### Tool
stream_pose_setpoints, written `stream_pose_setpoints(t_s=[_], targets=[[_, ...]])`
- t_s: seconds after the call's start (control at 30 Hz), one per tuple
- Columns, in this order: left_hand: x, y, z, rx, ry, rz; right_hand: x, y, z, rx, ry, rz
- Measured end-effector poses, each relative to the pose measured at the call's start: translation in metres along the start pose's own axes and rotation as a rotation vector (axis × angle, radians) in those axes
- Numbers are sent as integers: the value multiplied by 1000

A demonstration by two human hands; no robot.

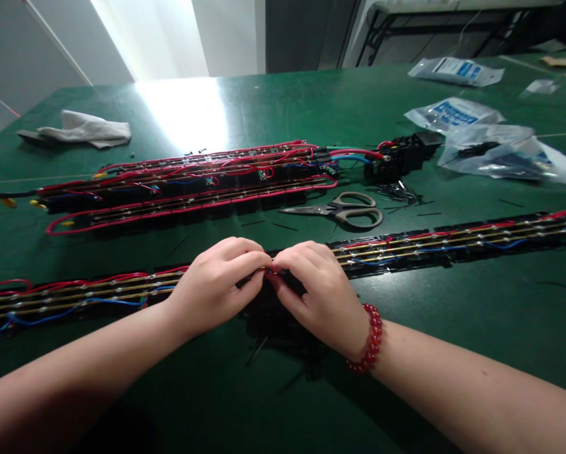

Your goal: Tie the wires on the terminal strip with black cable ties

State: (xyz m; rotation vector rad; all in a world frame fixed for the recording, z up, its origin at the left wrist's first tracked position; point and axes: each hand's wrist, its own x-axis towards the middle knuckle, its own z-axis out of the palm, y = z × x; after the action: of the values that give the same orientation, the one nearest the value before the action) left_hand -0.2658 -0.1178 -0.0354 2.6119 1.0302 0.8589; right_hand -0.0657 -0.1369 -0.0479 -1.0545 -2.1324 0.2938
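A long black strip (396,247) with brass-coloured rails and red and blue wires runs across the table in front of me. Over its middle, my left hand (221,277) is closed in a pinch, thumb against index finger. My right hand (314,290), with a red bead bracelet (372,338) on the wrist, pinches right beside it. The fingertips of both hands almost meet. Between them shows a small thin reddish bit, perhaps wire; my fingers cover most of it. Black pieces lie in shadow beneath the hands.
Beyond the strip lie scissors (352,209), a heap of short black pieces (399,192) and a bundle of similar wired strips (212,180) ending in a black connector block (401,157). Plastic bags (495,148) sit at the right, and a whitish cloth (87,129) at the far left.
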Motion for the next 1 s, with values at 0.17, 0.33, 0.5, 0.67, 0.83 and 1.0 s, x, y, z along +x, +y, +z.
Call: stream_pose_setpoints(t_s=[0.17, 0.33, 0.5, 0.67, 0.83, 1.0], targets=[[0, -1, 0, 3, 0, 6, 1, 0, 0, -14, -7, -4], [1, -1, 1, 30, -1, 26, 2, 0, 0, -16, -7, -4], [1, -1, 2, 63, -15, 34, 3, 0, 0, -28, 7, -17], [2, 0, 3, 40, 0, -6, 3, 0, 0, -25, 17, -18], [2, 1, 2, 1, 2, -53, 5, -1, -1, -10, 40, -12], [2, -1, 3, -5, 1, -59, 6, -2, -2, 12, 44, -1]])
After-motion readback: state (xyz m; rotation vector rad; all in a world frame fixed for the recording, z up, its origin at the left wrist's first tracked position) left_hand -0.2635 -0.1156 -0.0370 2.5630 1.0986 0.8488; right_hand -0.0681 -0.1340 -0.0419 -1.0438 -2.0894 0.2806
